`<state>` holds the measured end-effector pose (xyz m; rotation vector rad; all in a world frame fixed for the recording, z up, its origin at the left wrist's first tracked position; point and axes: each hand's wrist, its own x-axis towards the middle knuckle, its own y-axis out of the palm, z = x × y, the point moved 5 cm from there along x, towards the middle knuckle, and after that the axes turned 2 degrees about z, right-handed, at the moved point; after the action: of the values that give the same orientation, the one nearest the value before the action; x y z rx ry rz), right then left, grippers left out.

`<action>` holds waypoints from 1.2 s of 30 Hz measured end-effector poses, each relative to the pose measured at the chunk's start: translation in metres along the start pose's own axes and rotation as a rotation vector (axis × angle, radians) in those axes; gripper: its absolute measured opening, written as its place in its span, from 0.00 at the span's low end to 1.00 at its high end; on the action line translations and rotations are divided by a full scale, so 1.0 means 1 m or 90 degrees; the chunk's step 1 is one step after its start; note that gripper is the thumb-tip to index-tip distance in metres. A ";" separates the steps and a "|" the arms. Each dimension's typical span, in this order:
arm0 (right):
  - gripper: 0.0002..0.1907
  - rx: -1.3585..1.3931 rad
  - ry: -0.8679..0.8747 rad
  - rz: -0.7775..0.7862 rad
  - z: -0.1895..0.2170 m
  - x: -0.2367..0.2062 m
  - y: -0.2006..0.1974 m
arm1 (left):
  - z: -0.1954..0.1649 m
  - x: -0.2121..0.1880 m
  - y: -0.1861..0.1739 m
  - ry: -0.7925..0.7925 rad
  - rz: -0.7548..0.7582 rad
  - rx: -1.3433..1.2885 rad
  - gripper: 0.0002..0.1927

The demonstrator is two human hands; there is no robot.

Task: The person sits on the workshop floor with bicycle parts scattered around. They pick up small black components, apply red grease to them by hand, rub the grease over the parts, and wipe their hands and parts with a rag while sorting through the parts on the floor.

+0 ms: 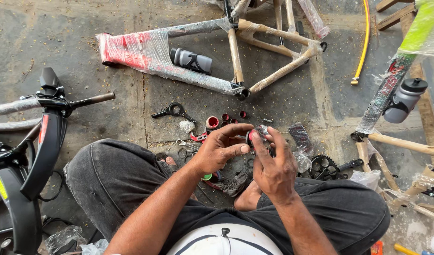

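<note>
The person sits cross-legged on a concrete floor point(47, 33), both hands raised together over the lap. The left hand point(221, 148) curls its fingers around a small round part point(253, 136), black with a red face, with the thumb pressed flat just below it. The right hand point(273, 163) meets it from the 3 o'clock side, its fingertips pinching a bit of clear plastic wrap point(263, 130) that sits on the part. So both hands are closed on the same little piece, fingers bent, neither spread.

At 12 o'clock from the hands lies a bicycle frame point(226, 52), wrapped in clear film and brown paper, with a grey water bottle point(191, 60) held in its cage. Between the frame and the hands, small pieces lie scattered on the floor: red rings and caps point(212, 123), a black spanner tool point(172, 111) at about 10 o'clock, and a small wrench point(186, 144) close by the left wrist. At 3 o'clock from the hands sits a black chainring with crank arm point(326, 166), just beside a crumpled clear bag point(302, 160). Further out at 2 o'clock stands a second wrapped frame point(391, 89) with another grey bottle point(406, 99) on it, and a yellow cable point(363, 42) runs along the floor at 1 o'clock. At 9 o'clock, well apart from the hands, stands a handlebar with black mudguards point(42, 141).
</note>
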<state>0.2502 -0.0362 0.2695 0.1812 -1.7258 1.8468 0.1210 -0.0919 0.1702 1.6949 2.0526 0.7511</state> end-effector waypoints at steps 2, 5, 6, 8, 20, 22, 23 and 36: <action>0.26 0.084 0.050 -0.020 -0.003 -0.005 -0.005 | 0.001 -0.001 0.000 -0.016 -0.002 -0.005 0.31; 0.32 0.333 0.113 0.004 -0.009 -0.011 -0.006 | 0.002 -0.001 0.001 -0.017 0.007 0.015 0.31; 0.35 0.435 0.134 0.021 -0.011 -0.013 -0.004 | 0.003 -0.001 0.001 -0.021 0.006 0.007 0.31; 0.41 0.493 0.161 0.060 -0.009 -0.018 -0.001 | 0.005 -0.001 0.002 -0.029 0.005 -0.009 0.31; 0.39 0.109 -0.058 0.017 0.003 -0.020 -0.009 | 0.003 -0.006 0.001 -0.050 0.042 -0.028 0.30; 0.39 0.137 -0.024 0.009 0.001 -0.022 -0.009 | 0.002 -0.005 0.002 -0.051 0.048 -0.039 0.31; 0.40 0.184 0.006 0.007 -0.001 -0.024 -0.009 | 0.002 -0.005 0.003 -0.053 0.051 -0.044 0.31; 0.41 0.015 -0.099 0.001 0.014 -0.023 -0.005 | -0.001 -0.007 0.003 -0.070 0.026 0.045 0.33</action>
<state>0.2674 -0.0573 0.2645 0.3414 -1.8083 1.8982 0.1239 -0.0986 0.1728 1.7804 1.9979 0.5901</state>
